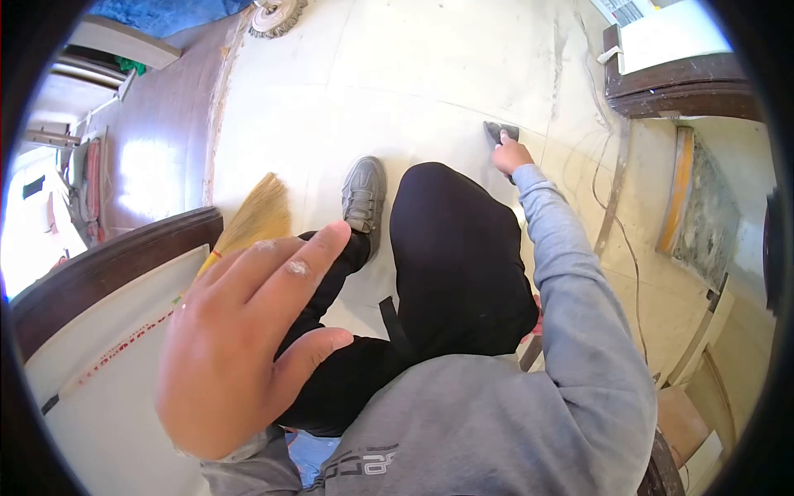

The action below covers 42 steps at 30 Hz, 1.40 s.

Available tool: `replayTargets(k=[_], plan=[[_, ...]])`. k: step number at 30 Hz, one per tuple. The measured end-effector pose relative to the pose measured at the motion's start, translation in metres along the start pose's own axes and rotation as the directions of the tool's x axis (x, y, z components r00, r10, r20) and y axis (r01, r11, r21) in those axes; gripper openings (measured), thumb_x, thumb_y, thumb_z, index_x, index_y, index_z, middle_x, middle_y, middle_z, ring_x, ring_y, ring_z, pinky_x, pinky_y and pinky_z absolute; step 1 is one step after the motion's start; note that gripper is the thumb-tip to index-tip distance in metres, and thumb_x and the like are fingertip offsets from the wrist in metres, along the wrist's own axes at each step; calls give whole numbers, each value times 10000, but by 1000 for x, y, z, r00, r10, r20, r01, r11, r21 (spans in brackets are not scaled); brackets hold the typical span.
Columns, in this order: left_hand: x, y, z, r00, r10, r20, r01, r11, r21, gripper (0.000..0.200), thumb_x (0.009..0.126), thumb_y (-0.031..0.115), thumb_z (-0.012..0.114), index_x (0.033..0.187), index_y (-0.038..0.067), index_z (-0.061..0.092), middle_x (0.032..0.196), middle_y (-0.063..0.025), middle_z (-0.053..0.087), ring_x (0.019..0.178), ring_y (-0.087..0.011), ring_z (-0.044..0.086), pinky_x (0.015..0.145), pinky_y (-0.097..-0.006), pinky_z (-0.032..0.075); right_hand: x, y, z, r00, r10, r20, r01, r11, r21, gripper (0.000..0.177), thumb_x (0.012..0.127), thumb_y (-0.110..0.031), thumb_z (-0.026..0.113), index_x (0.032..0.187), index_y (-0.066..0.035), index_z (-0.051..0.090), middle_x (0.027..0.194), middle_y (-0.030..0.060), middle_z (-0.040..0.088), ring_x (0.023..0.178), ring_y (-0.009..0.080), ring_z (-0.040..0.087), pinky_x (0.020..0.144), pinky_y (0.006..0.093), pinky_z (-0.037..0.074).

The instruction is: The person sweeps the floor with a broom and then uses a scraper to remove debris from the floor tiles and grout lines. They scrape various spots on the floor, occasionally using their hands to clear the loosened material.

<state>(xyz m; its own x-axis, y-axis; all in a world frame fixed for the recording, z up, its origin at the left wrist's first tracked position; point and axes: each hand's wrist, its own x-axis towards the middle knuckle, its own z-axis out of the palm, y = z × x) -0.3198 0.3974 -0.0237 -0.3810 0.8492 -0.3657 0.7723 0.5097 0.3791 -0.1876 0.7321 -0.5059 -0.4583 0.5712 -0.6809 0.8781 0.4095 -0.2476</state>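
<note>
My right hand (513, 155) reaches out to the pale tiled floor (397, 107), its fingers closed on a dark, wide-bladed scraper (501, 131). The scraper's blade is at the floor, its handle mostly hidden in the hand. Close to the camera, my left hand (240, 339) is raised with fingers stretched and thumb apart, holding nothing. White dust or paste marks its knuckles. Behind it, a straw broom (256, 217) shows its bristles, with part of its handle covered by the hand.
A dark wooden door frame (674, 87) stands at the right, with a thin cable (626, 236) along the floor beside it. Another dark wooden edge (116, 269) is at the left. A round fringed mop head (277, 16) lies at the top. My shoe (364, 194) is on the floor.
</note>
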Motion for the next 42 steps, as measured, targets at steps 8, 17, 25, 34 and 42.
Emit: replayTargets(k=[8,17,25,34,42], plan=[[1,7,3,999,-22,24,23,1000,-6,677,773,316,776,1365,77,550,1137,-195,638,999,-397,606,872,-425,485,18,-10,-56,997,76,16,-78,988,135,564,964,-316,424,1482,-95,393,1291,264,585,1208,378,572,1026,435,448],[1,2,7,999,-29,-21,29,999,-17,682,765,339,777,1352,65,565,1144,-209,640,1017,-396,613,902,-424,481,-41,82,22,981,-43,-190,55,997,58,556,954,-329,461,1470,-129,419,1283,270,578,1190,416,569,1053,442,427],[5,14,7,999,10,32,-11,1000,15,695,761,337,782,1352,47,559,1130,-210,645,1008,-396,621,892,-413,491,6,62,-36,945,-40,-325,118,967,224,556,938,-351,462,1403,-47,492,1308,227,586,1211,375,565,1036,424,443],[0,7,14,999,11,-43,-12,1000,-26,636,781,268,771,1350,81,557,1069,-165,641,930,-372,603,811,-432,490,-66,86,32,975,12,-223,-2,999,44,514,953,-316,469,1457,-218,447,1124,261,657,1011,430,645,919,478,505],[3,19,18,999,37,-31,-38,999,-33,642,775,267,777,1350,84,558,1076,-168,641,925,-366,606,799,-419,492,-13,18,-13,961,-203,-185,205,979,-12,510,933,-298,467,1380,-55,506,1166,234,652,1054,380,635,928,455,502]])
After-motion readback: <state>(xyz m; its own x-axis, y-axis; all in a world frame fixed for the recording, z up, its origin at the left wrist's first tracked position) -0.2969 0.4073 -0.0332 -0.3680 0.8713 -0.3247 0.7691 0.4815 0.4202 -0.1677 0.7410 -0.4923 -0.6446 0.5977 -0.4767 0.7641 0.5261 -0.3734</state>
